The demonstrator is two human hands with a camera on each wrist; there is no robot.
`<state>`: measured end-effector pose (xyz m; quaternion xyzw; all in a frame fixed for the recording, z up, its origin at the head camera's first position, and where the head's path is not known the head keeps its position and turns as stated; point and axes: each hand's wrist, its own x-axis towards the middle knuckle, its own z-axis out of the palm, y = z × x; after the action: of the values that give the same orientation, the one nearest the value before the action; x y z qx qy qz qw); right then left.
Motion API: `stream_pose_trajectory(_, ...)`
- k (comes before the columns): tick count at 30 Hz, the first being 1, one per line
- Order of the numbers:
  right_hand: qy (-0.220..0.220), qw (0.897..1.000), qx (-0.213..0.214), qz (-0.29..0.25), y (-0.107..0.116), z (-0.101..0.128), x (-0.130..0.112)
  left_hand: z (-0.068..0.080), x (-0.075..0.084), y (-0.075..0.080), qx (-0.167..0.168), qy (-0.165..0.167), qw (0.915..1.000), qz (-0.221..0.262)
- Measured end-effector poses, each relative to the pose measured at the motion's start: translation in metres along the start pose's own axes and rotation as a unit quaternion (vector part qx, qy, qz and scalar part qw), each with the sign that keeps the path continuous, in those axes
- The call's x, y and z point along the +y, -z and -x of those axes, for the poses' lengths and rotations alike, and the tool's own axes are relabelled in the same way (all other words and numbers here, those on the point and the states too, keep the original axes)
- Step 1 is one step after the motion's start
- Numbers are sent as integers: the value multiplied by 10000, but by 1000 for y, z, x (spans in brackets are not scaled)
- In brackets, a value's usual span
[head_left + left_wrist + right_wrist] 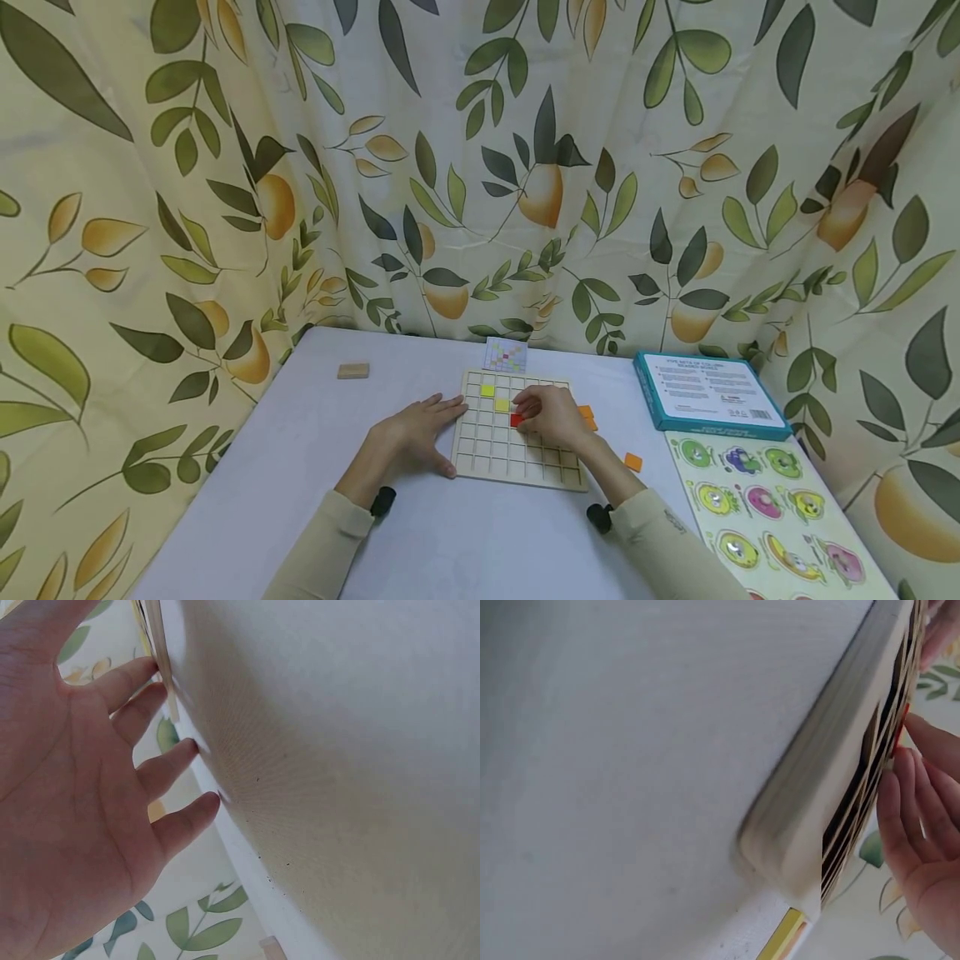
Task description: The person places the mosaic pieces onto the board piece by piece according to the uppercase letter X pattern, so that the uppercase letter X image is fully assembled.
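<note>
A wooden grid board (480, 458) lies on the white-covered table. Two yellow tiles (487, 390) sit in its cells, one diagonally below the other. My right hand (553, 417) is over the board, its thumb and fingertips pinching a red tile (516, 421) at the grid. In the right wrist view, a sliver of the red tile (902, 727) shows by the fingertips. My left hand (412, 433) lies spread along the board's left edge, thumb and fingertips right at it. The left wrist view shows its palm (82, 787) and fingers loosely extended.
A small patterned card (506, 355) is behind the board. A small wooden block (353, 371) lies to the far left. Orange tiles (633, 462) lie right of the board. A teal box (712, 395) and a sheet of fruit pictures (757, 508) occupy the right side.
</note>
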<state>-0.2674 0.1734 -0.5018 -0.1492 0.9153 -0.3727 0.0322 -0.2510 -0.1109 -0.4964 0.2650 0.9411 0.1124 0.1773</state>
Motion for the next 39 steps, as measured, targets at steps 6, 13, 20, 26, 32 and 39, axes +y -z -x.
stream_pose_trajectory(6,-56,9997,151,-163,8,7,5,1,1,0,24,52,10000,28)
stream_pose_trajectory(13,-159,9991,361,-180,30,23,11,1,1,1,29,52,10000,-24)
stream_pose_trajectory(20,-274,9982,534,-65,50,40,21,1,3,1,43,107,9999,81)
stream_pose_trajectory(26,-511,9971,556,123,62,54,33,1,2,0,54,67,9999,61)
stream_pose_trajectory(32,-815,9948,475,388,67,62,48,2,2,0,46,71,9999,72)
stream_pose_trajectory(39,-977,9931,377,537,65,66,58,1,2,-1,51,73,9999,122)
